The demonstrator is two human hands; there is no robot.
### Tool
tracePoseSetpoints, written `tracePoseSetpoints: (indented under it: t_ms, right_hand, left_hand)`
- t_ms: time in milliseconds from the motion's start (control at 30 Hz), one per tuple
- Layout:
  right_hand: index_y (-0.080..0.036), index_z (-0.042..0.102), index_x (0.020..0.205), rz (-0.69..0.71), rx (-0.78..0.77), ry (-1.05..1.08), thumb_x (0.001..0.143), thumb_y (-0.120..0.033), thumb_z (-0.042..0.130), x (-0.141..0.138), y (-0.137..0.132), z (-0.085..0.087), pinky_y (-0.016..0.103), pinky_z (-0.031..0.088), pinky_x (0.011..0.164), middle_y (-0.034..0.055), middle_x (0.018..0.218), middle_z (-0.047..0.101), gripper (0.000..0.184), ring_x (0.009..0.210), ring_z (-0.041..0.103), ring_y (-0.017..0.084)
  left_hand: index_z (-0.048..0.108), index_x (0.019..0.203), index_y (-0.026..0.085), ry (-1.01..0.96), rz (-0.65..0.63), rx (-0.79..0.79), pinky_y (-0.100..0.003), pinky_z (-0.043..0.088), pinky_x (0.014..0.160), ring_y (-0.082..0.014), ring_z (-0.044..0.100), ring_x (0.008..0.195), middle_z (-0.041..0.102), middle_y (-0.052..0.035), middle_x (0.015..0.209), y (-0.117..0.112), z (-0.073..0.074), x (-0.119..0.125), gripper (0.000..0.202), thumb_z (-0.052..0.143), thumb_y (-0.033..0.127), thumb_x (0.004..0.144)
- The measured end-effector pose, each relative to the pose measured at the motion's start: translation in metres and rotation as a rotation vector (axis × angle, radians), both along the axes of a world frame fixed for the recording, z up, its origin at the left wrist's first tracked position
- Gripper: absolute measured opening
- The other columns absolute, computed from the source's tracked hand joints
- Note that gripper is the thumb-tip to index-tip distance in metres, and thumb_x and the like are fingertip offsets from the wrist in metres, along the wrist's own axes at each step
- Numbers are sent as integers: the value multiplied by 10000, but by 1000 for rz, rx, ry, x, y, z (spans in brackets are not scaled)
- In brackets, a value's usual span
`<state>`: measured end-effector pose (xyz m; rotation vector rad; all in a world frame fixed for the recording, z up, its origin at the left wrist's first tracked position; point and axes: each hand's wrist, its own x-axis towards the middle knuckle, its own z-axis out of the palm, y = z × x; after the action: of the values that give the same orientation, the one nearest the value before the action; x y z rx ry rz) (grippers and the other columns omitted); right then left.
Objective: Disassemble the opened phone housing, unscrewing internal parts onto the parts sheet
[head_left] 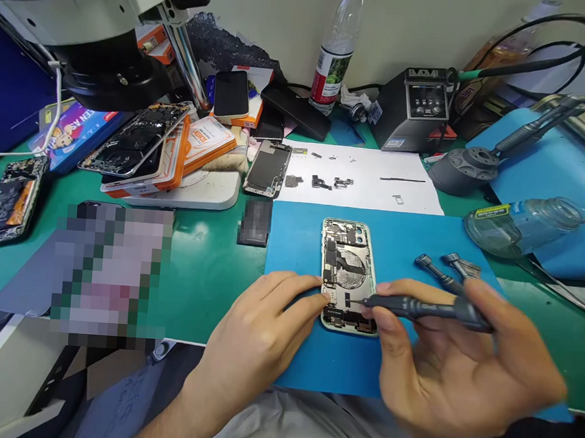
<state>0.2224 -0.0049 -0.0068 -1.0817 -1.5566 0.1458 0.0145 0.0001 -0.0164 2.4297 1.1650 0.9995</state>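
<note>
An opened phone (pixel 359 302) lies with its inside facing up on a blue mat (pixel 302 230). Its circuit board, round charging coil and flex cable show. My left hand (pixel 262 327) is closed, its fingertips pressed against the phone's lower left edge and holding it. In my right hand (pixel 467 371) is a dark precision screwdriver (pixel 419 308), held nearly level. Its thin tip points left and meets the lower inside of the phone; whether it sits in a screw is too small to tell. Two more screwdrivers (pixel 439 274) lie behind my right hand.
Small phone parts (pixel 321 181) are laid out on white paper (pixel 367 161). Beside them lie a phone screen (pixel 267 168) and a dark battery-like block (pixel 255 222). A glass jar (pixel 517 228), soldering station (pixel 410 110), bottle (pixel 332 68) and microscope (pixel 108 53) stand around.
</note>
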Motion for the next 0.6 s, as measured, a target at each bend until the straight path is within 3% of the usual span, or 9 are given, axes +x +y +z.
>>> tracePoseSetpoints:
  t_ms: [133, 333, 600]
  right_hand:
    - [-205, 576, 1624, 88, 17, -95, 863, 3, 789, 0, 4, -3, 304, 709, 747, 74, 1053, 765, 816, 889, 802, 211]
    - [-220, 584, 1628, 141, -23, -99, 879, 40, 768, -4, 5, -4, 180, 676, 903, 45, 1124, 750, 814, 998, 801, 143]
    - [-261, 567, 1647, 114, -41, -112, 899, 31, 766, -3, 4, -4, 172, 681, 905, 39, 1144, 756, 827, 1014, 806, 140]
  left_hand:
    - [728, 1386, 164, 34, -13, -11, -396, 586, 1026, -249, 699, 1182, 773, -81, 1340, 0, 0, -2, 290, 583, 129, 1137]
    - [724, 1385, 157, 63, -21, -54, -400, 584, 1039, -259, 674, 1207, 745, -87, 1368, 1, 2, -3, 289, 563, 142, 1145]
    - [714, 1390, 160, 61, -31, -77, -398, 578, 1049, -258, 665, 1210, 736, -84, 1378, 0, 2, -4, 288, 570, 143, 1141]
